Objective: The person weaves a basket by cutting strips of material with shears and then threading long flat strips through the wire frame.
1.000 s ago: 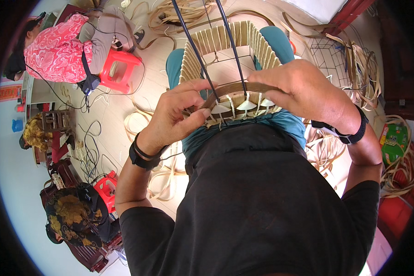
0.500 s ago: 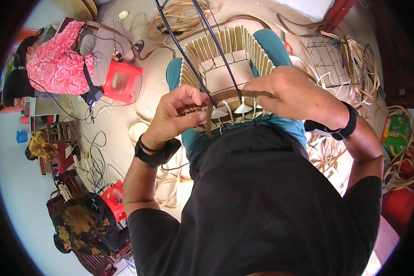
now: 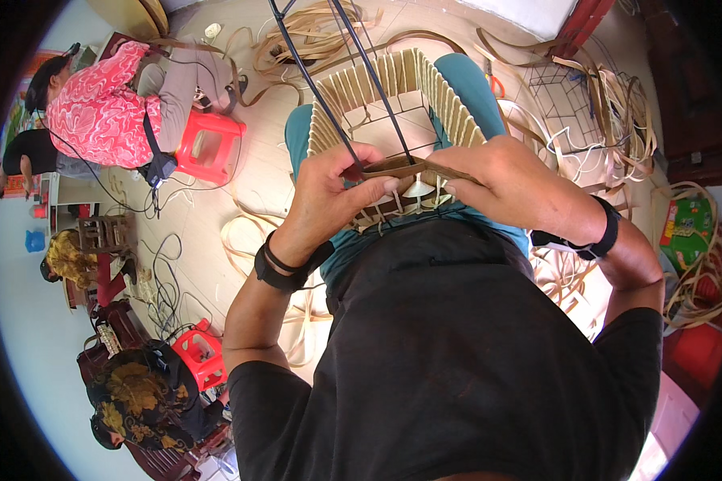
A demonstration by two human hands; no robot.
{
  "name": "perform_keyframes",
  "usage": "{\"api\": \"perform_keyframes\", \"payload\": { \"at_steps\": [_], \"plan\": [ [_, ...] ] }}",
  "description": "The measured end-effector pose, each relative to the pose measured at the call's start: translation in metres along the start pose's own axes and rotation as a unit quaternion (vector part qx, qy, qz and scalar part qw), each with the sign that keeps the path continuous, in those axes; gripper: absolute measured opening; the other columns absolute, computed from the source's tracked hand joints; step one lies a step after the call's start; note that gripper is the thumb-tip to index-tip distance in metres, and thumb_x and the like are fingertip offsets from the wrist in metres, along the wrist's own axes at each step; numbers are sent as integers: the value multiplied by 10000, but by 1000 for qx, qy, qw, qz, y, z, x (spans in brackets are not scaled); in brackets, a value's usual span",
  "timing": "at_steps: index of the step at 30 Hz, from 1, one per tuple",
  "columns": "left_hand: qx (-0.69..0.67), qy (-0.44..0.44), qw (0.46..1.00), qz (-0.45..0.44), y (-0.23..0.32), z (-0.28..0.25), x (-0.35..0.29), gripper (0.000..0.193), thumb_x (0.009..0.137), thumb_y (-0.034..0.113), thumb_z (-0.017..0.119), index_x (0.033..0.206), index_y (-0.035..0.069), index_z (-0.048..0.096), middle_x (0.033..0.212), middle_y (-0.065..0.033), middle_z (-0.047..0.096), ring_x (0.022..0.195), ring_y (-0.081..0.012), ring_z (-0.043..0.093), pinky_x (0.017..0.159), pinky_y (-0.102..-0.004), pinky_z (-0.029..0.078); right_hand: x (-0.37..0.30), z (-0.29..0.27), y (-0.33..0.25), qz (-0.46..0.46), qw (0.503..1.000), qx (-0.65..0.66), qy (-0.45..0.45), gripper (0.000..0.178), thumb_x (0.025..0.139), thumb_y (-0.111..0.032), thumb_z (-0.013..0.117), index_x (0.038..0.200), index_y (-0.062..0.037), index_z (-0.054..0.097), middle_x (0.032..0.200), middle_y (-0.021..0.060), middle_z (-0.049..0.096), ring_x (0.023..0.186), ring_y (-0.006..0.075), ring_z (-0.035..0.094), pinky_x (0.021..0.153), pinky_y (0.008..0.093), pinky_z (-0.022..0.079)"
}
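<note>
Between my knees rests a rectangular basket (image 3: 451,98) on a black wire frame, its walls wrapped in pale cord over flat strips. Two long black rods of the handle (image 3: 383,94) rise from it. A flat brown strip (image 3: 401,167) runs along the near rim. My left hand (image 3: 337,192) pinches this strip at the rim's left part, thumb on the near side. My right hand (image 3: 501,178) grips the strip farther right, fingers hidden behind it. A small white triangular piece (image 3: 418,188) shows on the near wall between my hands.
Bundles of tan strips (image 3: 317,40) lie on the floor ahead. Orange-handled scissors (image 3: 496,84) and a bare wire frame (image 3: 561,100) are at the right. Red stools (image 3: 210,148) stand at the left, near a person in a pink patterned top (image 3: 104,108) and other seated people.
My left hand has shifted right along the rim, closing its fingers on the strip. The strip's loose end that hung down near it no longer shows. The basket has tilted slightly.
</note>
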State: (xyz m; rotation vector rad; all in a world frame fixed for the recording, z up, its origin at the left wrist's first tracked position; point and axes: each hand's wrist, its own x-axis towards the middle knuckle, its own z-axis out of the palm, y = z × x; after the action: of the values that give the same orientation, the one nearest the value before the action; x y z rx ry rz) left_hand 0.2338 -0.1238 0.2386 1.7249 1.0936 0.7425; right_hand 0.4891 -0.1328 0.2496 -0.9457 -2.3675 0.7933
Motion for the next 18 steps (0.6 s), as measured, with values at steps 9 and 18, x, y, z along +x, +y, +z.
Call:
{"api": "perform_keyframes", "payload": {
  "at_steps": [9, 18],
  "plan": [
    [32, 6, 999, -6, 0, 2, 3, 190, 848, 112, 724, 984, 18, 632, 759, 43, 594, 674, -19, 520, 578, -169, 398, -15, -7, 1, 44, 994, 34, 90, 189, 811, -23, 631, 996, -36, 670, 661, 134, 588, 580, 245, 595, 575, 337, 460],
    [-36, 7, 999, -16, -5, 2, 2, 171, 845, 96, 717, 960, 1, 633, 760, 39, 604, 655, -18, 511, 571, -179, 411, -11, -13, 2, 26, 994, -40, 101, 194, 808, -79, 628, 997, -41, 644, 756, 157, 636, 718, 339, 636, 648, 412, 499]
  ]
}}
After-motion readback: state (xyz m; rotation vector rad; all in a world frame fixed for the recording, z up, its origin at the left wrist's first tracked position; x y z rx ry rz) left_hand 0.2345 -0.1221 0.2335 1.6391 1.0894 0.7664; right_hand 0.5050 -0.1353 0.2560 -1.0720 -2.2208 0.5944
